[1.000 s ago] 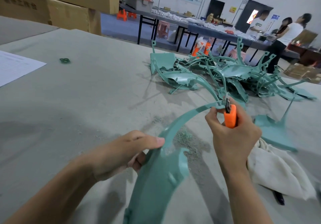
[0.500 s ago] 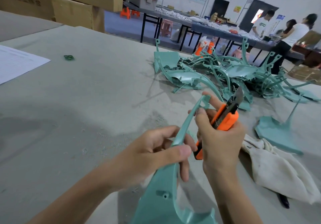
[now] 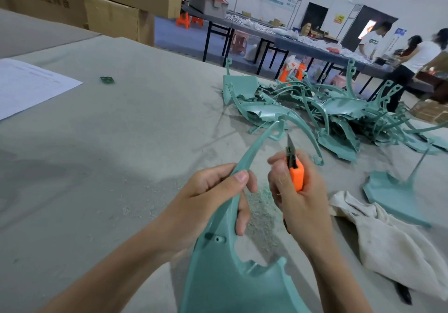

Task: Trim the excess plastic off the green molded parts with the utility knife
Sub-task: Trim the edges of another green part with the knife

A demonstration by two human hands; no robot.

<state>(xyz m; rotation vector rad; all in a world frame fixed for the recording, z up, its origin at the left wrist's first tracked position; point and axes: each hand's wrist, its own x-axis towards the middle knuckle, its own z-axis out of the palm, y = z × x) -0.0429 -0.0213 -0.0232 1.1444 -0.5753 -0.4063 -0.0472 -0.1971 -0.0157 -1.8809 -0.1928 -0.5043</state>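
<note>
Green molded part is held above the worktop, its broad end near the camera and its thin curved arm rising away. The left hand grips the part where it narrows, thumb on top and fingers curled underneath. The right hand is wrapped around an orange utility knife, whose blade points up just beside the arm. Green shavings lie on the worktop below the hands. A pile of green parts sits farther back, one separate part lies at right, and a white cloth lies beside it.
</note>
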